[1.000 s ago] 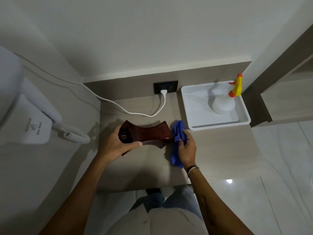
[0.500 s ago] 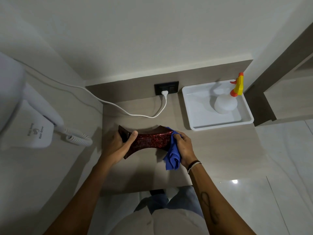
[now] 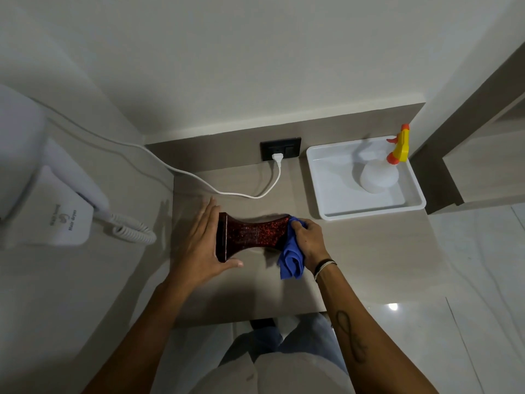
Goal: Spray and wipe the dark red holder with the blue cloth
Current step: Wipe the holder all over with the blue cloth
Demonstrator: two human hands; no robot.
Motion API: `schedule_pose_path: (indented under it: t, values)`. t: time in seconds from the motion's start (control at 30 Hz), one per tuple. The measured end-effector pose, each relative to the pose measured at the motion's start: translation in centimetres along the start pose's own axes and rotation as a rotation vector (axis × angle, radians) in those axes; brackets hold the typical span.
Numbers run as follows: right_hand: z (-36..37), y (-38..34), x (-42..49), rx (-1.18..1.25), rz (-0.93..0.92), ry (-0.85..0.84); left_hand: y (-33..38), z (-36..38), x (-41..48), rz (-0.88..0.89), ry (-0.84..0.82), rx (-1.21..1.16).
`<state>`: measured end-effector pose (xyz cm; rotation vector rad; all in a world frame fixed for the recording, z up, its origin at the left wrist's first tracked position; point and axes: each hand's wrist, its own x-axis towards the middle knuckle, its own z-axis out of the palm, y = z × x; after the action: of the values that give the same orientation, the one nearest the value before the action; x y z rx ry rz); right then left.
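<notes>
The dark red holder (image 3: 252,234) lies on its side on the beige counter (image 3: 369,251), speckled face up. My left hand (image 3: 203,243) presses flat against its left end, thumb under the near edge, fingers extended. My right hand (image 3: 309,240) is closed on the crumpled blue cloth (image 3: 291,260) and holds it against the holder's right end, which the cloth covers. The spray bottle (image 3: 380,174), with its yellow and orange trigger head, stands in the white tray (image 3: 321,189) at the back right.
A white wall-mounted hair dryer (image 3: 54,214) with a coiled cord hangs at the left. A white cable (image 3: 241,194) runs across the back of the counter to a black socket (image 3: 279,147). The counter's front edge is near my legs.
The holder has been turned so its speckled face points up. My left hand went from gripping its end to pressing flat against it. The cloth stays at the right end.
</notes>
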<state>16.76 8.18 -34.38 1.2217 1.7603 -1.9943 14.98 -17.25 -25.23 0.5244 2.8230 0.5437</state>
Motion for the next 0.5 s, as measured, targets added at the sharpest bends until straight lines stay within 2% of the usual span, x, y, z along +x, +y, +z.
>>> schedule_pose_path:
  t: [0.13, 0.27, 0.3, 0.37, 0.43, 0.5]
  values:
    - [0.1, 0.0, -0.7, -0.092, -0.132, 0.032, 0.2, -0.1, 0.0, 0.001, 0.003, -0.063]
    - [1.2, 0.2, -4.2, -0.222, -0.526, 0.234, 0.7, -0.6, 0.0, -0.016, -0.004, -0.120]
    - [1.7, 0.3, -5.1, -0.242, -0.609, 0.238, 1.0, -0.7, 0.1, -0.024, 0.004, -0.130]
    - [3.1, 0.9, -7.2, -0.311, -0.778, 0.122, 1.5, -1.0, 0.2, -0.063, 0.010, -0.140]
    - [4.7, 2.2, -8.9, -0.500, -0.963, -0.074, 2.0, -0.8, 0.5, -0.056, 0.022, -0.152]
    - [5.6, 4.4, -9.6, -0.706, -1.029, -0.221, 1.8, -0.5, 0.5, -0.041, 0.017, -0.123]
